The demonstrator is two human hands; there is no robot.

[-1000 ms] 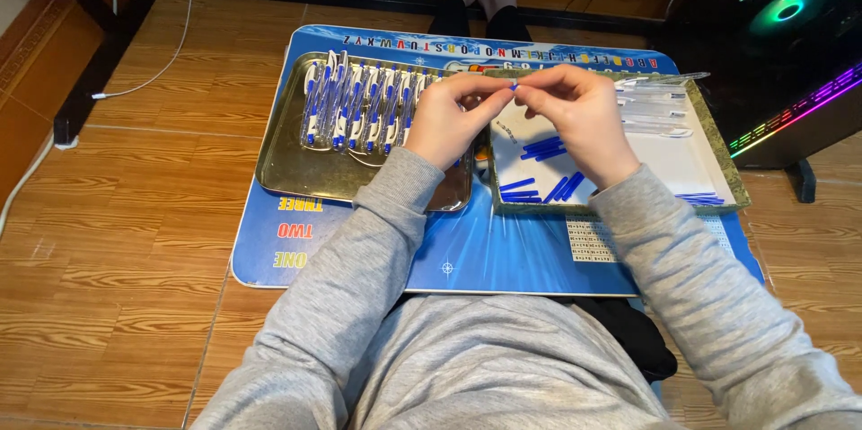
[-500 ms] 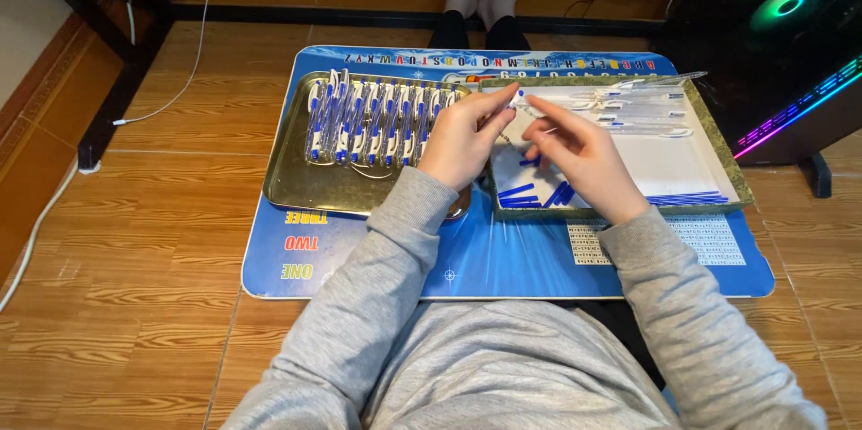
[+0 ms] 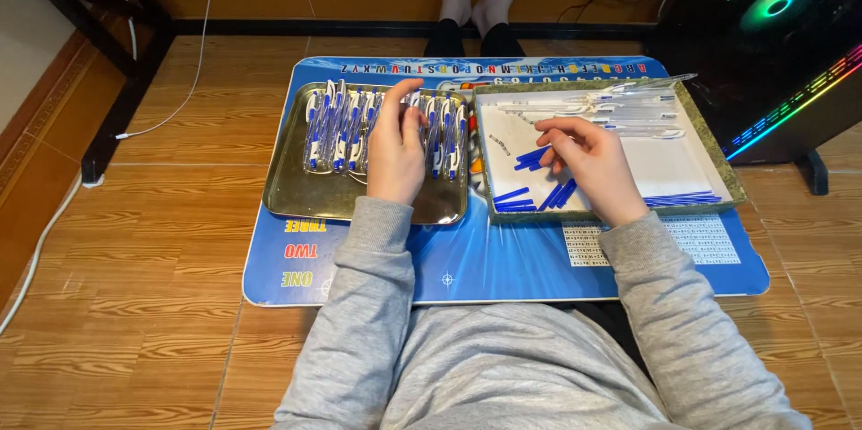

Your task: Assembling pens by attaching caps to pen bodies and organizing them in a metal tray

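Head view looks down at your two hands over a blue mat (image 3: 503, 259) spread on the wooden floor. Take the mat as your landmark. On its far left part sits a metal tray (image 3: 301, 197), and a row of finished pens (image 3: 337, 125), white with blue trim, lies across the far half of that tray. Your left hand (image 3: 395, 156) rests palm down on that row, fingers stretched flat and close together; whether a pen sits under the fingertips, you cannot tell. On the far right part of the mat, touching the metal tray's side, sits a shallow white tray (image 3: 709, 161) with a greenish rim. Your right hand (image 3: 584, 156) hovers over its left half, fingers curled loosely with the tips bent towards a small heap of blue pen parts (image 3: 530, 161); a firm pinch is not visible, so you cannot tell if it holds one. Clear pen barrels (image 3: 611, 107) lie along the far edge of that tray, and more blue parts (image 3: 687, 199) lie at its near right corner. Beyond the mat's far right corner stands a dark computer case (image 3: 763, 44) with coloured lights.
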